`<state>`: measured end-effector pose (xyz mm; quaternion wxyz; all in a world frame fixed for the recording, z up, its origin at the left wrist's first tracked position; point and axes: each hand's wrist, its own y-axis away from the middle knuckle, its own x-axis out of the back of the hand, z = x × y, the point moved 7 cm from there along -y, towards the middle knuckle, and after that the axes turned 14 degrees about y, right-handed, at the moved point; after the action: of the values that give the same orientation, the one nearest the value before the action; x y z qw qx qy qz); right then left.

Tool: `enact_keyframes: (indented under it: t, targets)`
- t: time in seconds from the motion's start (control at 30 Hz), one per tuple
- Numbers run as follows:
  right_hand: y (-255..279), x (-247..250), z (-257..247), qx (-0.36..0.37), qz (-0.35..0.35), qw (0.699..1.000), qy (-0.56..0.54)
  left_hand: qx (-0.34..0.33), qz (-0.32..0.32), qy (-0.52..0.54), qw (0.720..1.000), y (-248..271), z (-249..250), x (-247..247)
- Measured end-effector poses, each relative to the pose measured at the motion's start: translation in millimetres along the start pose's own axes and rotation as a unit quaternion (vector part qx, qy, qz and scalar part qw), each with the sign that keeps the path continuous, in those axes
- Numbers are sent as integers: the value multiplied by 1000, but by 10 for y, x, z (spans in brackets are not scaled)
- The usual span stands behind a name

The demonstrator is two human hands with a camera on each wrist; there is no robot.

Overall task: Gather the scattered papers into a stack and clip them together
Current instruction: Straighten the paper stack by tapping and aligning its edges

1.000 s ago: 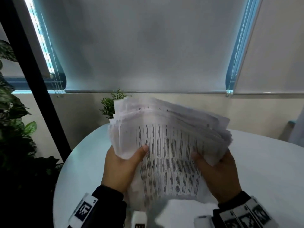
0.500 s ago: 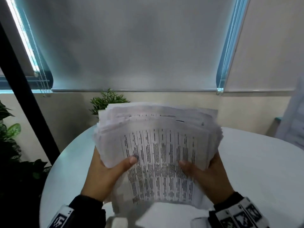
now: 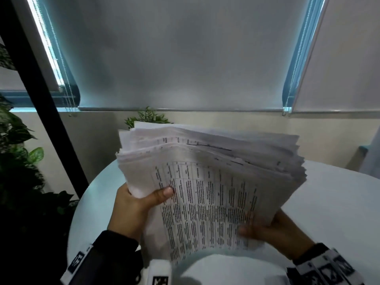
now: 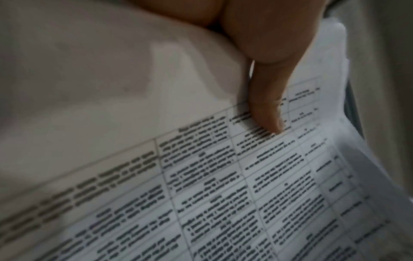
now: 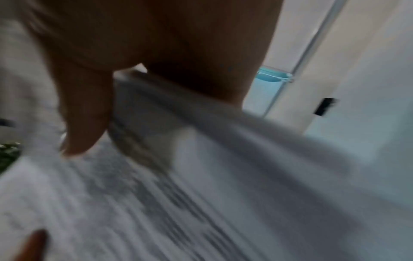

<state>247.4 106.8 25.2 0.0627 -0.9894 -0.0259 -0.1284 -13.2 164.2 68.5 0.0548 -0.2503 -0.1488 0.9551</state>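
Note:
A thick stack of printed papers [image 3: 216, 182] is held up above the round white table [image 3: 333, 192], its top edges fanned and uneven. My left hand [image 3: 141, 200] grips the stack's left side, thumb across the printed front sheet. In the left wrist view that thumb [image 4: 268, 109] presses on the table of text on the papers [image 4: 223, 185]. My right hand [image 3: 273, 229] grips the lower right corner, thumb on the front. The right wrist view is blurred; the right thumb [image 5: 82, 114] lies on the papers [image 5: 156, 203]. No clip is in view.
A black post [image 3: 41, 93] and leafy plants [image 3: 18, 153] stand to the left of the table. A small plant [image 3: 148, 117] sits behind the stack by the wall. Closed roller blinds [image 3: 181, 54] hang above.
The stack has tilted so its right side hangs lower. My right hand has slid down to the lower right corner, while the left stays on the left side.

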Motion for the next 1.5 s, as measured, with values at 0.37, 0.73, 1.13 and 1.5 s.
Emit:
enact_keyframes:
  t: [0.37,0.73,1.13,1.5]
  targets:
    - [9,9,-128,22,137,989,59,-16,-16,-66,998,147,21,-213]
    - [68,-26,-157,58,172,983,-37,-2,-5,-116,993,329,-149,-181]
    - [82,32,-453,99,155,979,-88,-9,12,-35,999,286,9,-153]
    - [103,139,-445,121,200,970,-63,17,4,-70,997,301,-53,-274]
